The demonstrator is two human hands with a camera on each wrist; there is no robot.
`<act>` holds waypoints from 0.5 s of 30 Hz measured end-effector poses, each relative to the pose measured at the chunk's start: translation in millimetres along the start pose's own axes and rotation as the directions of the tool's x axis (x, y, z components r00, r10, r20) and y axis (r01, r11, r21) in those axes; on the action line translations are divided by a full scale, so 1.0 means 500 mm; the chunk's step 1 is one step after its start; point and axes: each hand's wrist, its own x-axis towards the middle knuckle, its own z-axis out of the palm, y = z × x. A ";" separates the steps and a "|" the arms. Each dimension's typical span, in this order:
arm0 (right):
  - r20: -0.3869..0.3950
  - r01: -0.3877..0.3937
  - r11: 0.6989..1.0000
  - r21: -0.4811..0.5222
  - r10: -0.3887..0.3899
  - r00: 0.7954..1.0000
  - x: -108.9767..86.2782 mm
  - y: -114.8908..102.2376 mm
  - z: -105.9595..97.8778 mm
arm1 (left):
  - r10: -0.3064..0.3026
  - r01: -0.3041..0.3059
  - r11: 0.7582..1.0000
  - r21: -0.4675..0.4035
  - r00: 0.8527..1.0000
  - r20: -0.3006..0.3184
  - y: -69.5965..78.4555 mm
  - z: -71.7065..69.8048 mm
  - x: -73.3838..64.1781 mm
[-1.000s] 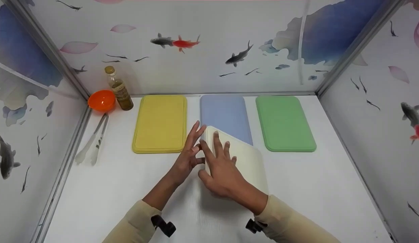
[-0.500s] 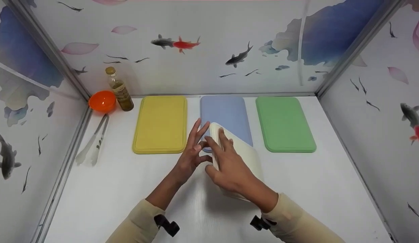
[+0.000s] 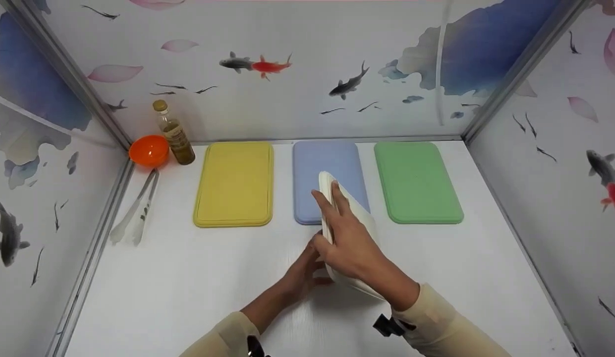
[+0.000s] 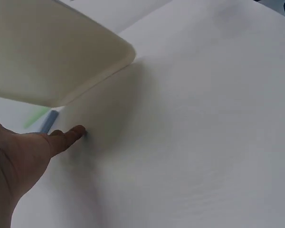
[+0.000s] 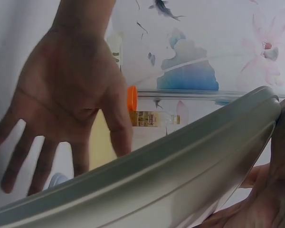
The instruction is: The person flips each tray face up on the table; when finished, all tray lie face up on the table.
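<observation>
A cream cutting board (image 3: 359,213) stands steeply tilted over the table in the head view, its lower corner close over the surface. My right hand (image 3: 354,243) grips it by the edge facing left, fingers lying along the board. In the right wrist view, part of that hand shows at the board's edge (image 5: 213,128). My left hand (image 3: 302,275) is low beside the board's left side. Its palm and spread fingers show in the right wrist view, with nothing in them. The left wrist view has the board's underside (image 4: 52,52) above the left fingers.
Along the back lie yellow (image 3: 234,184), blue (image 3: 327,158) and green (image 3: 419,182) cutting boards. An orange bowl (image 3: 149,151), an oil bottle (image 3: 176,136) and tongs (image 3: 136,208) stand or lie at the left. Printed panels wall three sides of the white table (image 3: 485,277).
The cream cutting board has shifted right and turned more edge-on, with my right hand moving along. My left hand has left its upper edge and come down toward me.
</observation>
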 end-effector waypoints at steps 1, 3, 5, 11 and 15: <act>-0.008 0.005 1.000 0.005 -0.005 1.000 0.000 0.001 -0.002 | -0.026 0.026 1.000 -0.017 1.000 -0.004 -0.008 0.007 0.002; -0.022 0.015 1.000 0.021 -0.015 1.000 -0.001 0.004 -0.008 | -0.058 0.057 0.996 -0.061 0.998 -0.014 -0.017 0.018 0.007; -0.031 0.020 0.999 0.040 -0.018 0.999 -0.002 0.006 -0.014 | -0.076 0.074 0.992 -0.103 0.997 -0.020 -0.019 0.026 0.010; -0.043 0.036 0.996 0.080 -0.033 0.999 -0.009 0.010 -0.026 | -0.090 0.087 0.984 -0.157 0.996 -0.013 -0.020 0.031 0.020; -0.053 0.044 0.994 0.102 -0.038 0.998 -0.013 0.008 -0.035 | -0.086 0.081 0.983 -0.166 0.996 -0.021 -0.021 0.032 0.023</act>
